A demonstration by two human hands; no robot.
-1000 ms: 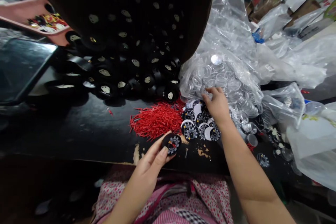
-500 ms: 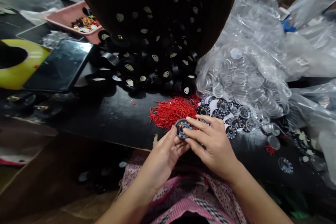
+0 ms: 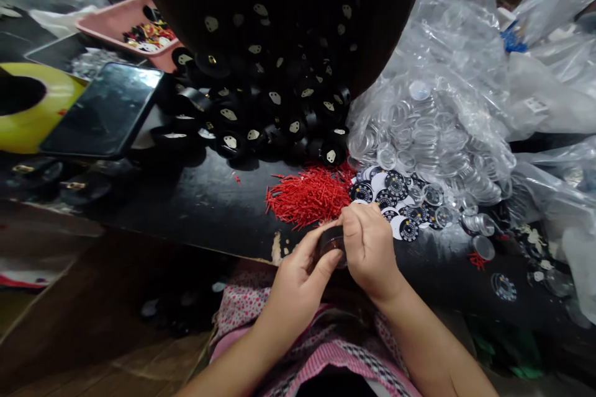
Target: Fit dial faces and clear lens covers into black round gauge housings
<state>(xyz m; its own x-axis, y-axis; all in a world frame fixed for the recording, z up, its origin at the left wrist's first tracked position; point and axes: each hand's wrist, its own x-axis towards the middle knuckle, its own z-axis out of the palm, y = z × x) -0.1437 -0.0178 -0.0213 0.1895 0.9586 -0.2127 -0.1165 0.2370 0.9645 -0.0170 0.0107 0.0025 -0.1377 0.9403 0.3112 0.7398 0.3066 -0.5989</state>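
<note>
Both my hands meet at the near edge of the black table (image 3: 200,205). My left hand (image 3: 298,279) and my right hand (image 3: 370,248) are closed together around a small round black compass case (image 3: 331,240), mostly hidden by the fingers. Just beyond them lies a heap of thin red needles (image 3: 310,195). To its right sits a cluster of printed black-and-white dial discs (image 3: 395,195). Behind those, a clear bag holds many clear round lids (image 3: 428,136).
A pile of black round cases (image 3: 274,111) spills from a dark sack at the back. A phone (image 3: 105,108), a yellow tape roll (image 3: 32,105) and a pink tray (image 3: 125,28) lie at the left. Plastic bags (image 3: 549,87) crowd the right side.
My right hand left the pile of clear lids and came back to the case in my left hand. Both hands now close over the case, which has tilted on edge.
</note>
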